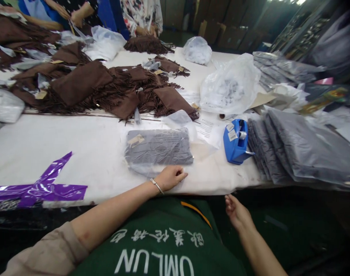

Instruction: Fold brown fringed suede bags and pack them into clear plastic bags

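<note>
My left hand [171,177] lies on the white table [77,149] just below a clear plastic bag [159,147] that holds a folded brown fringed piece with a paper tag. Its fingers are loosely curled, tips touching the bag's near edge, nothing held. My right hand [235,210] hangs below the table's front edge over my green apron, fingers slightly bent and apart, empty. A blue tape dispenser [236,141] stands right of the bag.
Stacks of bagged pieces [301,149] lie at the right. Loose brown fringed pieces [85,84] cover the far left. Crumpled clear bags [229,86] sit behind the dispenser. Purple tape [39,188] is stuck at the left edge. Other people's hands [77,15] work at the far side.
</note>
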`<state>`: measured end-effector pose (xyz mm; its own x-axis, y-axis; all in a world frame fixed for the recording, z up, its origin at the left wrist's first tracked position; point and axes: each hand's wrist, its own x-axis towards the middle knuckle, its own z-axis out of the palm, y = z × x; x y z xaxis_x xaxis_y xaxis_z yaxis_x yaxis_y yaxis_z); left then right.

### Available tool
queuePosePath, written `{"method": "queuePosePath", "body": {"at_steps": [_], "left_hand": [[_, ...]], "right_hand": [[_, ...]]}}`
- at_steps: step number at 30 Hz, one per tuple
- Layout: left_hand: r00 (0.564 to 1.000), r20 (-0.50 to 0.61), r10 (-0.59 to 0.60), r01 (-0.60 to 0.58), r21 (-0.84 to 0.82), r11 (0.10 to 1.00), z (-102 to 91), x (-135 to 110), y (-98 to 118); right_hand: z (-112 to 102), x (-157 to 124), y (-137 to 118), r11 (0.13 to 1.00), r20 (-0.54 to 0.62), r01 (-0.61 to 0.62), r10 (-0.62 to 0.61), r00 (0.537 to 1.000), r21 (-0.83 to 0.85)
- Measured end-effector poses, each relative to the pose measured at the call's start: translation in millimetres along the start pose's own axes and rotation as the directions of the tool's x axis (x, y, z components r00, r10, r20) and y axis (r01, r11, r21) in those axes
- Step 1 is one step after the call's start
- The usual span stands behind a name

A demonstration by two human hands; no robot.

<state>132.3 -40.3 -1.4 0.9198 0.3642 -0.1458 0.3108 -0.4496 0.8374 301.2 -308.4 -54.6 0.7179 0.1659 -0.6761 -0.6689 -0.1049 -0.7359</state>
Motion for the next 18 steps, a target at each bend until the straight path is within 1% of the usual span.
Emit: {"method": "queuePosePath", "body": {"at_steps": [3, 6, 7, 9, 11, 12, 14, 15, 16, 17, 18], "left_hand": [[1.000, -0.006, 0.001, -0.001, 0.003, 1.000, -2.1, -0.8, -0.1], [1.000, 0.004, 0.013, -0.013, 0.042, 0.999, -3.5, -2.4, 0.7], [1.000, 0.012, 0.017, -0.017, 0.058, 0.998, -2.8, -3.5, 1.7], [0.998, 0.047, 0.032, -0.036, 0.088, 0.995, 0.8, -7.0, 5.8], [0.991, 0.120, 0.067, -0.079, 0.097, 0.992, 5.5, -12.6, 12.5], [0.982, 0.166, 0.093, -0.109, 0.085, 0.990, 7.1, -16.3, 16.4], [0.960, 0.234, 0.153, -0.162, 0.021, 0.987, 5.8, -25.1, 23.8], [0.955, 0.239, 0.176, -0.176, -0.020, 0.984, 1.8, -30.3, 26.3], [0.957, 0.221, 0.186, -0.177, -0.059, 0.982, -4.9, -36.0, 27.4], [0.968, 0.175, 0.181, -0.167, -0.092, 0.982, -14.0, -42.4, 26.6], [0.982, 0.104, 0.157, -0.145, -0.111, 0.983, -25.3, -49.5, 23.7]], "right_hand": [[-3.0, 6.0, -28.3, 0.996, 0.071, 0.024, -0.030, 0.997, 0.082], [-18.9, -6.1, -45.3, 0.989, 0.151, 0.012, -0.035, 0.988, 0.150], [-26.8, -10.9, -48.1, 0.983, 0.152, 0.016, -0.045, 0.987, 0.183], [-43.3, -17.8, -50.5, 0.970, 0.106, 0.052, -0.079, 0.991, 0.238], [-55.5, -20.7, -49.7, 0.962, 0.036, 0.111, -0.124, 0.992, 0.249], [-58.6, -21.2, -48.7, 0.964, 0.015, 0.139, -0.146, 0.989, 0.229], [-57.4, -22.1, -46.2, 0.970, 0.012, 0.180, -0.184, 0.983, 0.166], [-53.4, -22.8, -44.9, 0.972, 0.019, 0.197, -0.201, 0.979, 0.128], [-47.6, -23.9, -43.7, 0.973, 0.029, 0.214, -0.218, 0.976, 0.090], [-40.9, -25.0, -42.7, 0.972, 0.038, 0.230, -0.233, 0.972, 0.054], [-33.7, -25.9, -42.1, 0.969, 0.050, 0.246, -0.247, 0.968, 0.025]]}}
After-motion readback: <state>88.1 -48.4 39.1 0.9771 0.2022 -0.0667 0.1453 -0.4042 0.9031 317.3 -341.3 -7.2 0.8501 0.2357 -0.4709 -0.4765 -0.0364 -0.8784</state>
